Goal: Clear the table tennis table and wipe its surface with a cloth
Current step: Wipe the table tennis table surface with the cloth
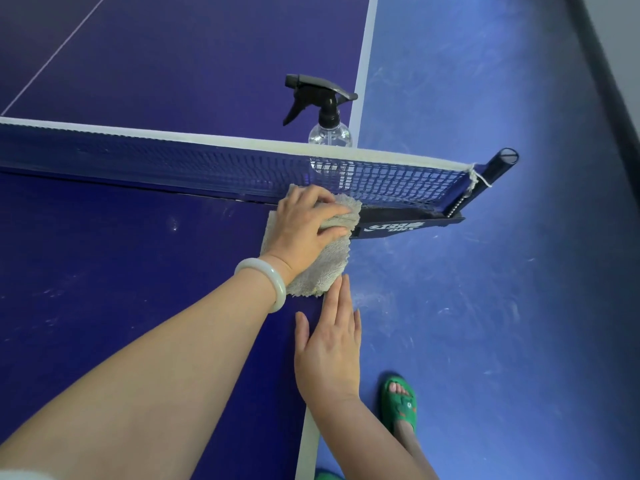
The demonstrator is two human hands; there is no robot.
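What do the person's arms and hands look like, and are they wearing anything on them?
Both forearms are bare and neither hand is gloved. The left hand has a smooth, rounded, pale whitish-green bangle round its wrist. The right hand wears nothing, and no ring or watch shows on either. A pale strip at the lower left corner may be a sleeve edge, but it is too cropped to tell.

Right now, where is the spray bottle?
In the head view, the spray bottle stands upright on the far side of the net, at the right edge of the table, just beyond the cloth that the left hand grips.
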